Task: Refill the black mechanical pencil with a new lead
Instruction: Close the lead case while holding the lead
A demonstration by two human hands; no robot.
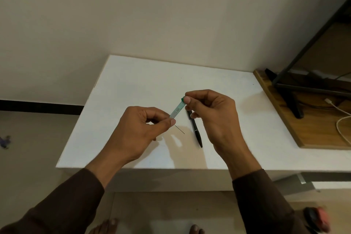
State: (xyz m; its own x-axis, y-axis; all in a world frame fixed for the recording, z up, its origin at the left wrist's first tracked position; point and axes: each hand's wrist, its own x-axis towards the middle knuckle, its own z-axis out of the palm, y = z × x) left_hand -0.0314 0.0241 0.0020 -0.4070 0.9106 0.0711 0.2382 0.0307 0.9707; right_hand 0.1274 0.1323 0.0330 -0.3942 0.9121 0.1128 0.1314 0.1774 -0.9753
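A black mechanical pencil (pixel 195 130) lies on the white table (pixel 133 85), its tip pointing toward me. Above it both hands hold a clear lead tube (pixel 177 110) with a green cap at its upper end. My left hand (pixel 140 129) pinches the tube's lower end, and a thin dark lead (pixel 180 129) sticks out past the left fingertips, slanting down to the right. My right hand (pixel 212 114) pinches the tube's capped upper end. Both sleeves are dark brown.
A wooden board (pixel 284 112) adjoins the table on the right, carrying a black metal stand (pixel 292 100) and a white cable (pixel 340 119). The wall rises right behind the table. My bare toes show on the floor below the table's front edge.
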